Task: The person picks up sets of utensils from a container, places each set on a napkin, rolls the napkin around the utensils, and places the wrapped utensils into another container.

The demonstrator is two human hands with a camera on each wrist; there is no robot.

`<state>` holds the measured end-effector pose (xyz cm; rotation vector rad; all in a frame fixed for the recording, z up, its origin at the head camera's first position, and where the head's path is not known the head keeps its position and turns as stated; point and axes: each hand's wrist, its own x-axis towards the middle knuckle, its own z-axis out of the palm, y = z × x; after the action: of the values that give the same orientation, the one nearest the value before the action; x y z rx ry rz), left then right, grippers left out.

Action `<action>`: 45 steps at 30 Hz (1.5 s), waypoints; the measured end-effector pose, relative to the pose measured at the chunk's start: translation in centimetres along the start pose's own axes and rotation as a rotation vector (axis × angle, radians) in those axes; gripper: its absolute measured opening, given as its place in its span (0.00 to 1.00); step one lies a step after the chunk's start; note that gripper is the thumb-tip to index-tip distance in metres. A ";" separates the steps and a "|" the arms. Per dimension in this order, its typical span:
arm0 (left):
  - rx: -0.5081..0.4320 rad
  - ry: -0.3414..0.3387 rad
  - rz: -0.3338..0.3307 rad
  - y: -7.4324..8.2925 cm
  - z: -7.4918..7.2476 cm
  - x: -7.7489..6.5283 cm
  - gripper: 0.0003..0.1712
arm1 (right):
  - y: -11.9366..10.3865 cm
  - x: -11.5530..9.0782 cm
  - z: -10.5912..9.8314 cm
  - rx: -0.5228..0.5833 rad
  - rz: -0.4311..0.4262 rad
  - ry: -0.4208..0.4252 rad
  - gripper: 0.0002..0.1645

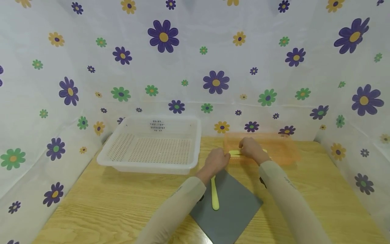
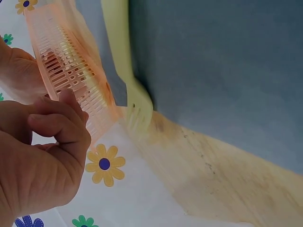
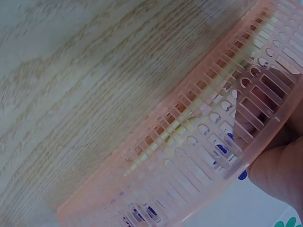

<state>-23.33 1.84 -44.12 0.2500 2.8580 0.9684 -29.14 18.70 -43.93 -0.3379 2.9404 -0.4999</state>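
Observation:
A shallow orange slotted basket [image 1: 283, 152] stands at the back right with pale yellow utensils [image 1: 234, 153] in it. My left hand [image 1: 217, 159] is at its near left corner, fingers curled against the rim [image 2: 40, 56]. Reaching down into the basket is my right hand [image 1: 251, 149]; its fingers [image 3: 258, 101] show through the slotted wall beside the yellow utensils, and I cannot tell whether they grip one. A pale yellow fork [image 1: 215, 196] lies on a dark grey board [image 1: 236, 206]. Its tines [image 2: 138, 118] reach past the board's edge, hidden under the left hand in the head view.
A large white perforated basket [image 1: 149, 168] stands at the back left of the wooden table [image 1: 131, 210]. Behind and at both sides hangs a white sheet [image 1: 189, 61] printed with flowers.

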 end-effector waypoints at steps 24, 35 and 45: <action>-0.016 -0.016 -0.045 0.4 0.2 0.5 0.27 | 0.1 0.3 0.1 0.022 -0.032 -0.071 0.09; -0.007 -0.023 -0.027 0.2 0.4 0.6 0.28 | -0.8 0.0 0.1 -0.037 -0.058 -0.073 0.15; 0.010 -0.010 -0.021 0.2 0.5 0.7 0.28 | -1.7 -0.2 0.0 -0.109 -0.001 -0.108 0.07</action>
<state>-23.91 2.41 -44.41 0.2249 2.8511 0.9464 -28.59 17.24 -43.33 -0.3672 2.8687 -0.3117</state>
